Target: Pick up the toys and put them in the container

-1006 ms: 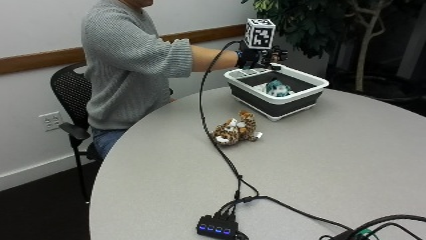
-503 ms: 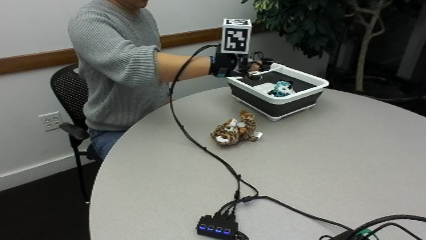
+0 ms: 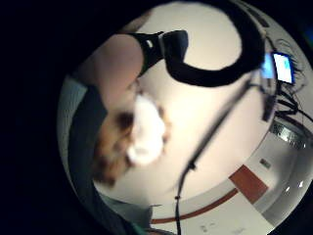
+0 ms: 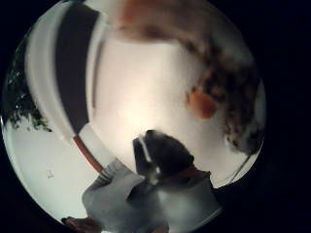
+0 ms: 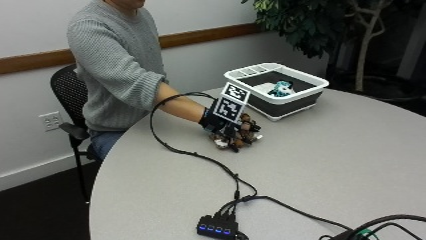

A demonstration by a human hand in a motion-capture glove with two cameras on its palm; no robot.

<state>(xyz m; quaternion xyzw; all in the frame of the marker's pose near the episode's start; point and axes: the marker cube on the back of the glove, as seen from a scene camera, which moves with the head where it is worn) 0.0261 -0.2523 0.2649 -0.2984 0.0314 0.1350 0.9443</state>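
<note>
While one teal toy (image 5: 281, 89) already lies inside the white-rimmed container (image 5: 313, 99), the task looks roughly half done, since a brown spotted plush toy (image 5: 247, 131) is yet to go in. From the outside view, the gloved right hand (image 5: 223, 125) is down on that plush on the round surface (image 5: 346, 165), just in front of the container and apart from it. The grip covers the toy from above, fingers curving down over its near side; whether they are clamped on it or only resting I cannot tell from here.

Seen from the little finger side of the palm, the plush (image 3: 132, 142), brown with a white patch, lies close under the palm on the pale surface, beside a bare finger.

Seen from the thumb side, brown and orange fur (image 4: 214, 92) fills one edge, close to the palm, with the container's rim (image 4: 41, 77) off at the far side. My judgement: closing, lifting and carrying the plush across remain.
</note>
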